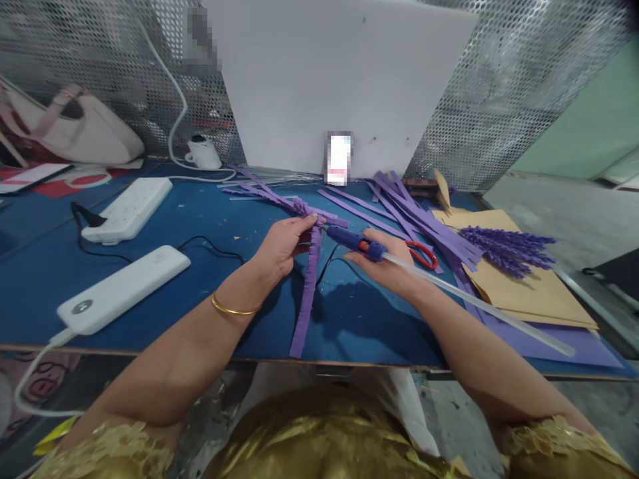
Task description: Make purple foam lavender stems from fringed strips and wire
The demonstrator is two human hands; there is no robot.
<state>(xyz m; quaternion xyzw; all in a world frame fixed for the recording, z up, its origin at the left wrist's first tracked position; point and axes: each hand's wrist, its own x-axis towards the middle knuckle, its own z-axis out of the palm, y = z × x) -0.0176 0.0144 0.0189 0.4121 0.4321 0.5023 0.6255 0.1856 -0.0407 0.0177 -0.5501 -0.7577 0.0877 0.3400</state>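
Observation:
My left hand (287,246) pinches a fringed purple paper strip (309,286) near its top, where it meets a curled purple bunch. The strip's free end hangs down toward the table's front edge. In my right hand (382,263) is a blue glue gun (352,241), its tip at the strip beside my left fingertips. A long clear glue stick (479,306) runs out of the gun's back, over my right forearm. Red-handled scissors (423,255) lie just beyond my right hand. I cannot tell whether the nozzle touches the paper.
Purple paper strips (424,216) lie at the back right, near a purple lavender-like bunch (509,249) on brown paper (539,293). To the left are a white power bank (124,289) and a power strip (132,209) with cables. A lit phone (339,158) leans against a white board (339,80).

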